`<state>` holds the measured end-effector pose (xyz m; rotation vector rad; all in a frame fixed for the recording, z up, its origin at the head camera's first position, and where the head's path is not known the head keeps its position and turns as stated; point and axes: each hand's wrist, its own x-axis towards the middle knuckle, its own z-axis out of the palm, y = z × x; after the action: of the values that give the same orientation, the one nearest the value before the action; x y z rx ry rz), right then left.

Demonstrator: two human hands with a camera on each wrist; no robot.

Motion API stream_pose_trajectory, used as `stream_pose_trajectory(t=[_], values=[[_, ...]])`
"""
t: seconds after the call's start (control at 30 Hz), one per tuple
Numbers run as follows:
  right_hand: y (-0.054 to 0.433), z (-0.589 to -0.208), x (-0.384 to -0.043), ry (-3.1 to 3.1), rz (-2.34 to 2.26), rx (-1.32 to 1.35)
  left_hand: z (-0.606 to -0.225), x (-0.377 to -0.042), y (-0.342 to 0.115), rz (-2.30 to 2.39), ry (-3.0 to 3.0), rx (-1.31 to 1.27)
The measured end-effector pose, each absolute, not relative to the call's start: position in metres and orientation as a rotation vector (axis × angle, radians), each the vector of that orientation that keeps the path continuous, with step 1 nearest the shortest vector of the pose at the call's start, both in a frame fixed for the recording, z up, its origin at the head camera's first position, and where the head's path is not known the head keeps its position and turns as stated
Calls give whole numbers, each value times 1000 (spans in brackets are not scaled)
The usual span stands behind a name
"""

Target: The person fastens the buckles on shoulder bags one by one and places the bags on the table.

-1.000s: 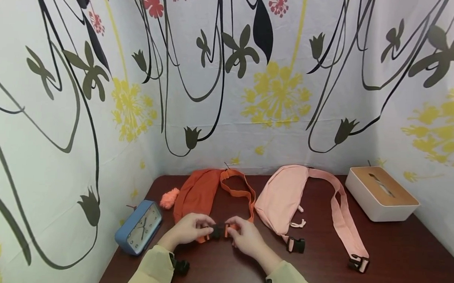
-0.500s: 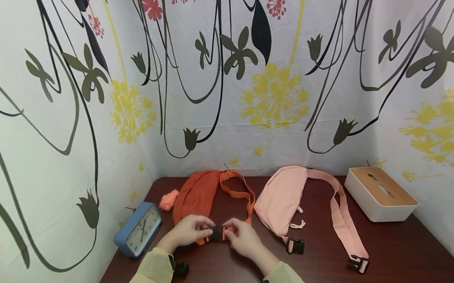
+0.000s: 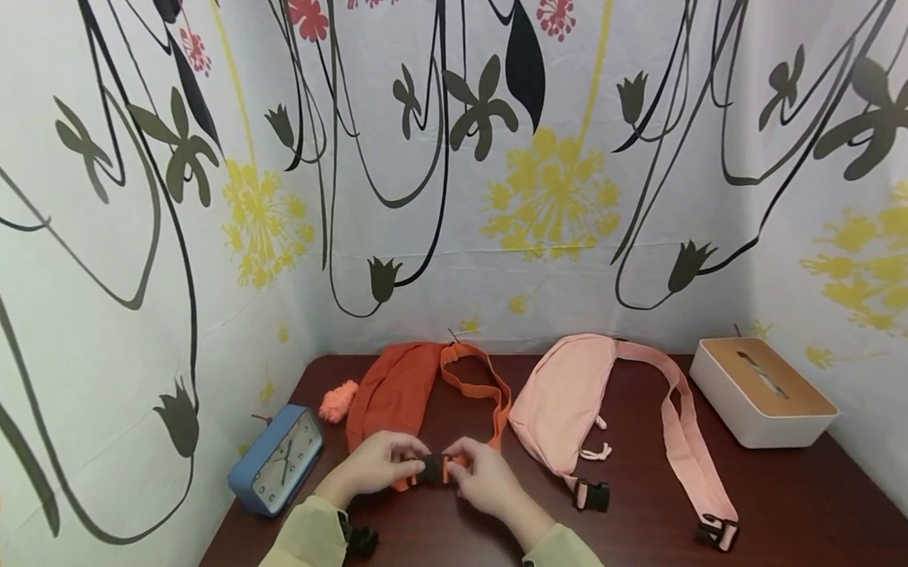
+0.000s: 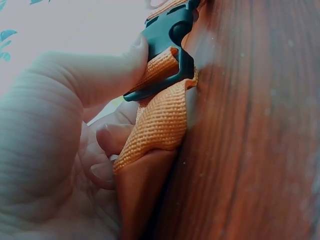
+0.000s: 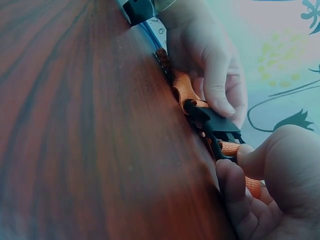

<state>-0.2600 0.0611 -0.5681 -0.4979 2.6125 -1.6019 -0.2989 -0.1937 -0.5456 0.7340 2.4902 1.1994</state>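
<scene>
An orange waist bag (image 3: 398,390) lies on the dark wooden table with its orange strap (image 3: 488,391) looping back to the right. At its near end, both hands meet at a black side-release buckle (image 3: 432,469). My left hand (image 3: 378,464) pinches the buckle's left half, thumb on top; the left wrist view shows orange webbing (image 4: 160,117) threaded through its end bar. From the right, my right hand (image 3: 488,478) pinches the strap end at the other half between thumb and forefinger. In the right wrist view the two halves sit together in line, close over the table.
A pink waist bag (image 3: 563,396) lies to the right, its strap (image 3: 689,442) stretched toward the front and its buckle halves apart. A blue alarm clock (image 3: 277,461) and a coral pompom (image 3: 337,401) are at left. A white tissue box (image 3: 765,411) stands back right, before patterned fabric walls.
My right hand has moved slightly left, and the gap between the two buckle halves has closed. My left hand has stayed nearly still with its hold on the buckle.
</scene>
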Motion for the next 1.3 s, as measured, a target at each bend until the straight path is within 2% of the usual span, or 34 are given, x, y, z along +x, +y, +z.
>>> stream_pose_trajectory(t=[1.3], values=[[43, -564, -262, 2726, -1461, -338, -549, -300, -193, 1254, 2498, 742]])
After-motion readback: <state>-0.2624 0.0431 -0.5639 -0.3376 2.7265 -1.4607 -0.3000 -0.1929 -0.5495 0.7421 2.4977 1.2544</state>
